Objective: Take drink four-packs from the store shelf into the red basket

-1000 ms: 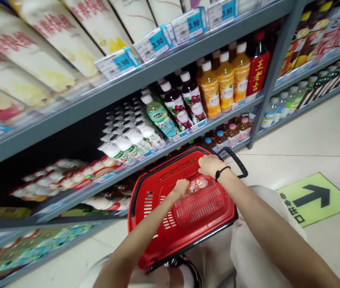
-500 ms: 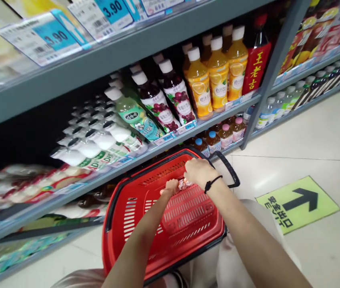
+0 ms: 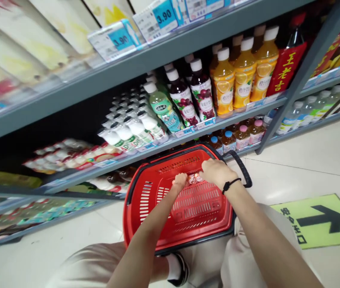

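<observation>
The pack is already inside the basket, not yet released; the left hand has it in its grip; whether the right hand, beside it, also grasps, I cannot tell.

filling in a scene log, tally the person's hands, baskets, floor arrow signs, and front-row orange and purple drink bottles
Hands: 2 (left hand, right hand)
Red basket: 1
Floor arrow sign: 1
Front-row orange bottles: 3
Front-row purple bottles: 2
Total: 9
</observation>
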A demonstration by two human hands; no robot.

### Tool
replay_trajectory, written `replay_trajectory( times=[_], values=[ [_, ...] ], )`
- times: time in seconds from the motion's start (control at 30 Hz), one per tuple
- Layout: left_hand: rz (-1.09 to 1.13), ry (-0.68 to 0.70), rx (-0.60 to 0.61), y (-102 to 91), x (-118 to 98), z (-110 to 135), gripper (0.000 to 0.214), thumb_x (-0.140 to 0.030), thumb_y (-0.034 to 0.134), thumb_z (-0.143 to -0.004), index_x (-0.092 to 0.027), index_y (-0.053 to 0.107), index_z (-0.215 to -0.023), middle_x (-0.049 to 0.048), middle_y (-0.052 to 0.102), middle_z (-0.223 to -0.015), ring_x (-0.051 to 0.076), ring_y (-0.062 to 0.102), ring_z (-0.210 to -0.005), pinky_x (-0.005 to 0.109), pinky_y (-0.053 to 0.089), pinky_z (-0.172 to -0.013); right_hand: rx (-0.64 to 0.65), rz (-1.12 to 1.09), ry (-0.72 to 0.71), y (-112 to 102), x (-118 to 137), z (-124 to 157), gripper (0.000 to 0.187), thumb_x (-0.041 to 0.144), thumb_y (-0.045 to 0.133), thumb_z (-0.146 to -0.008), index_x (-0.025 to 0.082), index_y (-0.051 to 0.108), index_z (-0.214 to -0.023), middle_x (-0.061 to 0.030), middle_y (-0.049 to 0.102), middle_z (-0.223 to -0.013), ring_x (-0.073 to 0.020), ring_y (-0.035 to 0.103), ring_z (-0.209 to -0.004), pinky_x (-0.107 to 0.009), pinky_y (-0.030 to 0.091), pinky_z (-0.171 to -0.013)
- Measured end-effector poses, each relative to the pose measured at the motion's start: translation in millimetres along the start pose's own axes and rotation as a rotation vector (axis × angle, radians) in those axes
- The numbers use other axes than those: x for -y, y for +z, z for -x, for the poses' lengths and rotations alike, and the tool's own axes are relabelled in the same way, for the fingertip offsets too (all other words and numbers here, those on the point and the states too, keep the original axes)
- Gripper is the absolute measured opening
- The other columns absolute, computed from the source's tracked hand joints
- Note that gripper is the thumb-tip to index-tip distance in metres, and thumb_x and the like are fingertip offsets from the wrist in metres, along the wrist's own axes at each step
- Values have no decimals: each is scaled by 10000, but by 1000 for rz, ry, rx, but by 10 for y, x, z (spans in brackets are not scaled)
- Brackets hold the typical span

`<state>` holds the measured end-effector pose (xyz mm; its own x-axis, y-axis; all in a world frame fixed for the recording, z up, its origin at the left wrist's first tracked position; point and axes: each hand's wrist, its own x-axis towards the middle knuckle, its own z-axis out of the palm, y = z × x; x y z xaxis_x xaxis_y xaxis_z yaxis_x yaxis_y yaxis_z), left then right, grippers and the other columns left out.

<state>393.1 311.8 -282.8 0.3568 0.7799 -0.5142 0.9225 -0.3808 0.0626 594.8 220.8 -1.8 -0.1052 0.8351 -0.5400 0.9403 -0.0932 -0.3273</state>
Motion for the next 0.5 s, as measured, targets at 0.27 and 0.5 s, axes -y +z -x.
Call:
replay_trajectory(
  times=[0.27, 0.5],
  values=[
    [189, -92, -162, -670, 780, 855, 252, -361, 649, -963, -129, 676, -1058, 78, 694, -1047, 201, 676, -986, 411, 567, -906, 30, 92, -115, 206, 234, -51, 400, 300, 502, -986, 34, 706, -1203, -252, 695, -1197, -339, 671, -1163, -389, 514, -938],
    [429, -87, -492, -1500, 1975, 1875, 301, -308, 432, -1061, -102, 631, -1153, 79, 717, -934, 148, 705, -794, 319, 593, -777, 43, 172, -125, 418, 449, -103, 425, 286, 453, -990, 13, 684, -1221, -276, 674, -1218, -362, 669, -1155, -417, 497, -929]
  ],
)
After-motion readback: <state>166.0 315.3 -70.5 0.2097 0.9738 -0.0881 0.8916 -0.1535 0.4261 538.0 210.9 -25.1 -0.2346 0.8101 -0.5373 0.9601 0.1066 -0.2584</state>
